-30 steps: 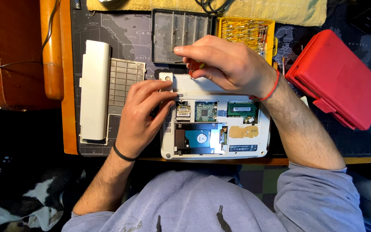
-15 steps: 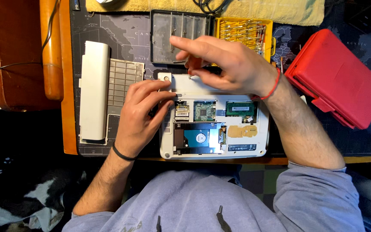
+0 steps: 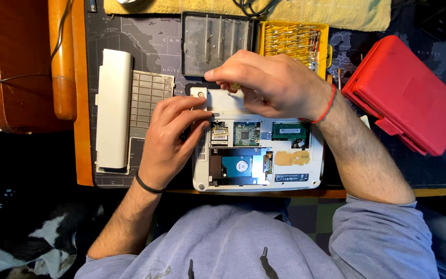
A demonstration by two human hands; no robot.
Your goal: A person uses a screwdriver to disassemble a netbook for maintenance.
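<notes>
— Where is the small white laptop (image 3: 290, 160) lying?

— Upside down near the front edge of the counter (image 3: 81, 129), on a dark mat printed with a world map (image 3: 150, 41). Its bottom cover is off, so a green circuit board (image 3: 247, 133), a memory stick (image 3: 290, 131) and a blue-labelled hard drive (image 3: 239, 167) show.

— And the left hand (image 3: 169, 142)?

— It rests at the laptop's left edge, fingers (image 3: 194, 119) curled and pressed together against the casing's corner; a dark band circles the wrist.

— The right hand (image 3: 272, 85)?

— Over the laptop's far edge, fingers (image 3: 223, 72) bunched and pinching something small and yellowish (too hidden to name). A red cord sits on that wrist.

— What lies around?

— A long white plastic battery pack (image 3: 113, 108) and a pale grilled cover panel (image 3: 149, 101) lie just left of the left hand. Beyond the laptop sit a clear plastic lid (image 3: 210, 39) and, beside it, a yellow tray of screwdriver bits (image 3: 295, 39). A red plastic case (image 3: 406, 95) lies tilted, well to the right.
</notes>
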